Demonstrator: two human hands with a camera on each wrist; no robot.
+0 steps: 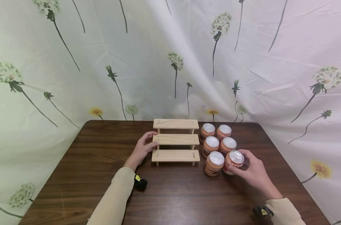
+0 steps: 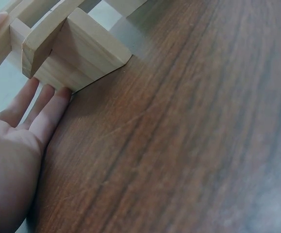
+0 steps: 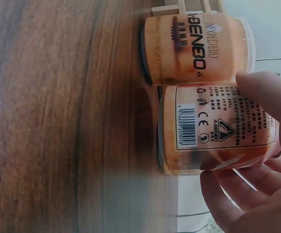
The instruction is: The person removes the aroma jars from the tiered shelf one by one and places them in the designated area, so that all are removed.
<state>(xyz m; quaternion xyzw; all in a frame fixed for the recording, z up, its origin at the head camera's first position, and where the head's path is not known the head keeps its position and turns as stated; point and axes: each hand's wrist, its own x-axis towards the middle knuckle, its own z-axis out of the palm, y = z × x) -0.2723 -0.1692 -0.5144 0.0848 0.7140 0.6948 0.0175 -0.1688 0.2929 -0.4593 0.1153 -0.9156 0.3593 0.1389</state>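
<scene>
A three-tier wooden display stand (image 1: 176, 139) stands on the table. My left hand (image 1: 142, 149) holds its left end: in the left wrist view the thumb lies at one step board while several fingers (image 2: 50, 114) touch the side panel. On the right, my right hand (image 1: 253, 172) grips an orange can (image 1: 231, 163) with a silvery pull-tab lid, thumb on the near side. The right wrist view shows that can's barcode label (image 3: 218, 119), with a neighbouring orange can (image 3: 179, 51) touching or nearly touching it. The gripped can looks slightly tilted.
Several more orange cans (image 1: 214, 167) stand in two columns between the stand and my right hand. The dark wooden table (image 1: 173, 193) ends at a flower-printed cloth (image 1: 148, 78) behind. A black wrist camera (image 1: 140, 184) hangs at the left sleeve.
</scene>
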